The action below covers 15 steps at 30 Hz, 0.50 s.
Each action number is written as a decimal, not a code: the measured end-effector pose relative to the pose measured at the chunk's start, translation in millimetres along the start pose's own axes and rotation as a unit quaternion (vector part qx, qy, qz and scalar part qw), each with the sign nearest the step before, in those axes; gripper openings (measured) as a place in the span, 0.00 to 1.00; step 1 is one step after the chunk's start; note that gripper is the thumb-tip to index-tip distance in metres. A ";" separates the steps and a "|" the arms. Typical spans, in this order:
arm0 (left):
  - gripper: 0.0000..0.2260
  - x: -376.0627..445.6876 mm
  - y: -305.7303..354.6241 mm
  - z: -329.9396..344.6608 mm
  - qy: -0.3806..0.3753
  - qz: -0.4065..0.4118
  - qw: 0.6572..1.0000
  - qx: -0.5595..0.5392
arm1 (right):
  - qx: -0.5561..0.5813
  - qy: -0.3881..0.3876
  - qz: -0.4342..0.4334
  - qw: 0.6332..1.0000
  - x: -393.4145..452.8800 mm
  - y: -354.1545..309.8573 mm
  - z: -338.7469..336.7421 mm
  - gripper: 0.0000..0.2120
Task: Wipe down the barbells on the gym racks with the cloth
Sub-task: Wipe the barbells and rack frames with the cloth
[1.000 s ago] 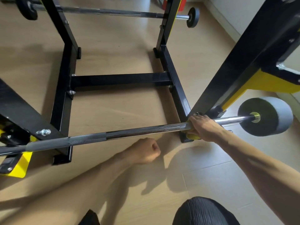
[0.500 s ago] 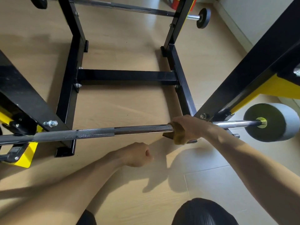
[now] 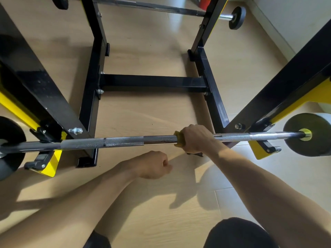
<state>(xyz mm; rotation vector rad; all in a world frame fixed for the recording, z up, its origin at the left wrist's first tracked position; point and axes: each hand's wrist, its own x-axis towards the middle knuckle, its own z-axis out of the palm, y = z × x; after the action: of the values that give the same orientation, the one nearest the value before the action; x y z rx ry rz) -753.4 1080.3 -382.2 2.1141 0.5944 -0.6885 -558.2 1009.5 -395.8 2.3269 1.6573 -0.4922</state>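
1. Across the near rack lies the barbell, resting on its yellow hooks.
2. Right hand has its fingers wrapped round the yellow cloth and the bar's middle.
3. Left hand hangs below the bar, fingers curled into an empty fist.

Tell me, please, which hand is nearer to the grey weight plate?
Right. The right hand grips the bar beside that grey weight plate; the left hand hangs fisted below the bar's middle.

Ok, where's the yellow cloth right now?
In the head view, the yellow cloth is wrapped around the near barbell, right of its middle, gripped by the right hand; the left hand is fisted below it.
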 end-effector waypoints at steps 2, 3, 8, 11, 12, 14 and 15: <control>0.15 -9.4 2.2 -2.1 -0.013 0.007 1.000 0.010 | 0.004 -0.004 -0.007 1.000 6.3 -19.8 -2.2 0.11; 0.14 -14.1 2.3 -3.9 -0.016 0.010 1.000 0.023 | 0.006 -0.006 -0.009 1.000 9.0 -29.0 -3.5 0.12; 0.13 -39.0 -10.4 -18.7 -0.060 -0.021 0.997 0.044 | 0.003 0.005 -0.042 0.999 23.5 -74.5 -7.1 0.16; 0.14 -50.1 -24.5 -28.2 -0.080 -0.049 0.994 0.051 | -0.010 0.028 -0.079 0.996 34.5 -111.2 -10.7 0.14; 0.14 -53.1 -30.6 -30.4 -0.085 -0.058 0.993 0.055 | -0.012 0.037 -0.093 0.995 37.9 -123.4 -11.8 0.14; 0.15 -58.4 -44.0 -33.4 -0.103 -0.079 0.990 0.063 | -0.012 0.052 -0.112 0.992 44.6 -144.6 -13.2 0.14; 0.15 -60.8 -50.8 -34.6 -0.114 -0.091 0.987 0.068 | -0.011 0.057 -0.117 0.991 47.3 -152.7 -13.5 0.13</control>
<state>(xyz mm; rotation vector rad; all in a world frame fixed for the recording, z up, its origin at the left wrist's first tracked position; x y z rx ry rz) -820.5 1126.2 -352.9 2.0822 0.6326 -1.0857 -686.6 1105.3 -402.9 2.1936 1.9922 -0.3879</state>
